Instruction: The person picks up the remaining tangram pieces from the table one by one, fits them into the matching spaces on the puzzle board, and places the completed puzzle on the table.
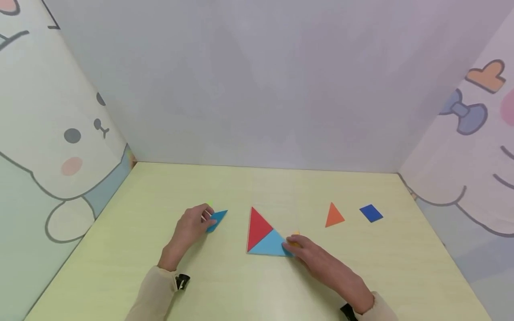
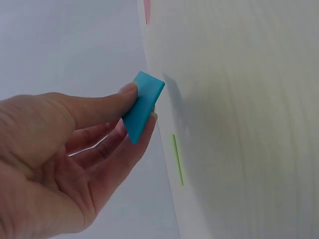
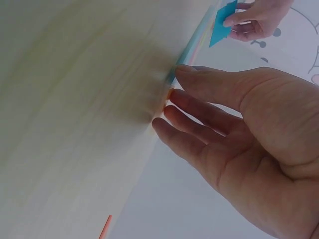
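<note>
My left hand (image 1: pixel 191 226) pinches a blue parallelogram tangram piece (image 2: pixel 144 99) between thumb and fingers, raised over the table in the left wrist view. Beyond that hand, a green piece (image 2: pixel 178 160) lies flat, mostly hidden from the head view. A large red triangle (image 1: pixel 259 229) and a large light blue triangle (image 1: pixel 267 245) lie edge to edge at the middle. My right hand (image 1: pixel 317 258) has its fingertips at the light blue triangle's right corner, fingers loosely extended. Partly covered by those fingers is a yellow-orange piece (image 1: pixel 296 232).
To the right, an orange triangle (image 1: pixel 334 216) and a dark blue square (image 1: pixel 371 213) lie apart on the pale wooden table (image 1: pixel 225 285). A plain grey panel (image 1: pixel 257 89) stands along the back edge, with cartoon-printed panels at both sides.
</note>
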`<state>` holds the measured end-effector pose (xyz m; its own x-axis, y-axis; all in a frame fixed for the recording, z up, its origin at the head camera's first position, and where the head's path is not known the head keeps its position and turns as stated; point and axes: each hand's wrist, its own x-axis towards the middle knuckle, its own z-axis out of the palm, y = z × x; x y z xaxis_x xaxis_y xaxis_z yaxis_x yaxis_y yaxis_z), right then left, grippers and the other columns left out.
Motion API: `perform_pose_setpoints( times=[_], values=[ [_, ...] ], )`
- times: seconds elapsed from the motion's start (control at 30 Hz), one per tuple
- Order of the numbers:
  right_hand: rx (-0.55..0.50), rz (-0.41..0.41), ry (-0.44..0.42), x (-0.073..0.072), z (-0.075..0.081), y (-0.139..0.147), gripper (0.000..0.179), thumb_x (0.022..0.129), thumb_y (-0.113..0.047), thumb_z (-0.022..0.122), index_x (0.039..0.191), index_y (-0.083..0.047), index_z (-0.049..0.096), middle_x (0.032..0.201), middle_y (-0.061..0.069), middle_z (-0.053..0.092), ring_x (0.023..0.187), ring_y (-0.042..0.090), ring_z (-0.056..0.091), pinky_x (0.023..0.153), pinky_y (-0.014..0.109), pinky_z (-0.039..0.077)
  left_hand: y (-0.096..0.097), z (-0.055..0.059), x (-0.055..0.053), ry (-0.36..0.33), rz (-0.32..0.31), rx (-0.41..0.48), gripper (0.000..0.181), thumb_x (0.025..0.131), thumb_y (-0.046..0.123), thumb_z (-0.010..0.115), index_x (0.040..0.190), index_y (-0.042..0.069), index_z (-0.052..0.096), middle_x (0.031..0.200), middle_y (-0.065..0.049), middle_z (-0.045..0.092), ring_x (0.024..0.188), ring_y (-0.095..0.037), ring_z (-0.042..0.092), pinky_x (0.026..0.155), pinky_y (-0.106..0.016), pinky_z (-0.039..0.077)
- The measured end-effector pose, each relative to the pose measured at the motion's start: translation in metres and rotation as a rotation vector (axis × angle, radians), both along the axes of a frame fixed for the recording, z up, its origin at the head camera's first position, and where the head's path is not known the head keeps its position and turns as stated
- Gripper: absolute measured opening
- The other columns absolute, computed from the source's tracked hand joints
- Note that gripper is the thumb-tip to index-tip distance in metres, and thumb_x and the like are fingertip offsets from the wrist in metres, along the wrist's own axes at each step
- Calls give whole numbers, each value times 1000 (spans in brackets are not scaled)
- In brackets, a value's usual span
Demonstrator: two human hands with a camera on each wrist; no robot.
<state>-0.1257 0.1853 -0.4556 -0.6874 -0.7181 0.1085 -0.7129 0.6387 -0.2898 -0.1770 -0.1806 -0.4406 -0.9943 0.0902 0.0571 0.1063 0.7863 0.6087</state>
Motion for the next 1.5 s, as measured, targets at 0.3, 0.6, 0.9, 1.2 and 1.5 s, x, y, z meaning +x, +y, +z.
perform_pose_setpoints(
  times=[0.3,0.6,0.9,1.2,1.5],
  values=[
    [-2,-9,-23,-1,0,1,44,95,2,69,138,-2,63,138,16,55,125,33,57,95,43,57,13,-4,-13,33,-5,23,12,91,8,78,100,5,70,87,-3,69,80,-20,66,67,-36,54],
    [-9,-6,-1,-1,-2,1,45,94,2,71,138,-2,64,138,16,55,124,33,57,95,42,56,30,-2,-24,95,-12,46,10,89,9,80,96,7,73,89,-3,73,80,-20,66,69,-36,55],
    [-2,-8,-3,-1,-2,0,45,94,2,70,139,-3,63,138,15,55,124,32,57,95,42,56,43,-2,-30,120,-10,68,10,89,10,81,98,7,79,92,-3,76,78,-18,66,67,-33,56],
    [-12,-13,-13,-1,-2,1,45,94,2,70,138,-2,63,137,17,55,123,33,58,94,43,57,54,-1,-37,101,-12,48,14,89,12,81,102,7,81,94,-4,77,78,-17,66,64,-30,54],
    [-3,-36,-67,0,1,0,44,96,1,68,140,-2,62,140,16,54,126,32,56,96,43,56,66,-2,-43,87,-20,41,18,90,14,80,107,10,82,99,-4,77,80,-17,65,65,-28,53]
  ],
)
